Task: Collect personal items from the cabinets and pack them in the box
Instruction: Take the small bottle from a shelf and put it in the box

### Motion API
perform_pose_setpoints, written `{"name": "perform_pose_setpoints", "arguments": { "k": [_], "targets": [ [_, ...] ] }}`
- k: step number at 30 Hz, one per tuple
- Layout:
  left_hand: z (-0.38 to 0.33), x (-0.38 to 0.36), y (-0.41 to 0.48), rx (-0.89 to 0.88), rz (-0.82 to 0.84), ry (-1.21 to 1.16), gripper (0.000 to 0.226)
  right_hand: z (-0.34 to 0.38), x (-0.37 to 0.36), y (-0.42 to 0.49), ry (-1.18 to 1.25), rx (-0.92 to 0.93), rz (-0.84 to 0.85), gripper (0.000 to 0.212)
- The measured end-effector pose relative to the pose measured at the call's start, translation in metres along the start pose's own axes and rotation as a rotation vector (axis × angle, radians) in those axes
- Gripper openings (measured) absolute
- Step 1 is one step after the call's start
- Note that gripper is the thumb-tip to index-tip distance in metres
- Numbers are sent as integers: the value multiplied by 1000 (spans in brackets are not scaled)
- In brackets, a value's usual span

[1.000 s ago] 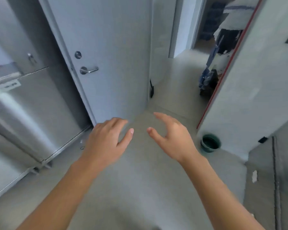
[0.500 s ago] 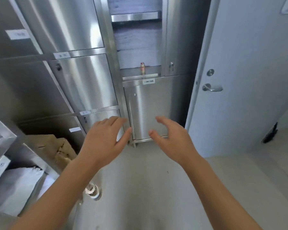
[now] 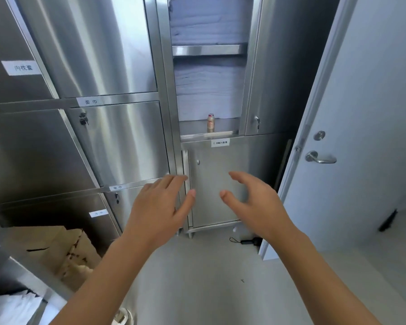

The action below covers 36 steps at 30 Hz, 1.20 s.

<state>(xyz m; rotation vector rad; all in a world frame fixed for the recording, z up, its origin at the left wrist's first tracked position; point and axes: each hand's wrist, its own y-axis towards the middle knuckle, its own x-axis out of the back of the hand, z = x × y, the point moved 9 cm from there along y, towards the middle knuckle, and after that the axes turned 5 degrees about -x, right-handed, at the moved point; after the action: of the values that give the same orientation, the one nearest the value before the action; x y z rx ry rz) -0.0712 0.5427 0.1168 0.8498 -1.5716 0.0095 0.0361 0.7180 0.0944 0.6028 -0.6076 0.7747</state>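
Observation:
A small bottle (image 3: pixel 210 123) with a pale cap stands on the front lip of an open compartment in the steel cabinet (image 3: pixel 117 66), below stacked folded white linen (image 3: pixel 208 87). My left hand (image 3: pixel 161 207) and my right hand (image 3: pixel 253 205) hover in front of me, fingers relaxed and spread, holding nothing. Both are well below the bottle, in front of a closed lower cabinet door (image 3: pixel 213 184). A brown cardboard box (image 3: pixel 63 249) sits in a low open compartment at lower left.
A white door (image 3: pixel 366 137) with a metal lever handle (image 3: pixel 320 158) stands at the right. A small black object with a cord (image 3: pixel 246 242) lies on the grey floor by the cabinet foot. White bags (image 3: pixel 12 308) fill the bottom-left corner.
The view has swung left from the hallway and door onto the cabinets and then moved closer to them. Both hands stay raised and empty.

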Motion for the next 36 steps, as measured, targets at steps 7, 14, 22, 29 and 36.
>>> {"name": "perform_pose_setpoints", "arguments": {
  "k": [7,14,22,29,36],
  "targets": [
    [13,-49,93,-29,7,-20,50,-36,2,89,-47,3,-21,61],
    [19,-87,199,-54,16,62,51,-83,17,198,17,6,-59,59],
    [66,-122,277,36,11,96,46,-98,-15,306,41,61,19,55],
    [117,-185,355,39,37,70,50,-140,-50,408,5,15,37,56],
    [182,-242,442,47,53,33,50,-153,-92,510,-21,-6,59,57]
  ]
}}
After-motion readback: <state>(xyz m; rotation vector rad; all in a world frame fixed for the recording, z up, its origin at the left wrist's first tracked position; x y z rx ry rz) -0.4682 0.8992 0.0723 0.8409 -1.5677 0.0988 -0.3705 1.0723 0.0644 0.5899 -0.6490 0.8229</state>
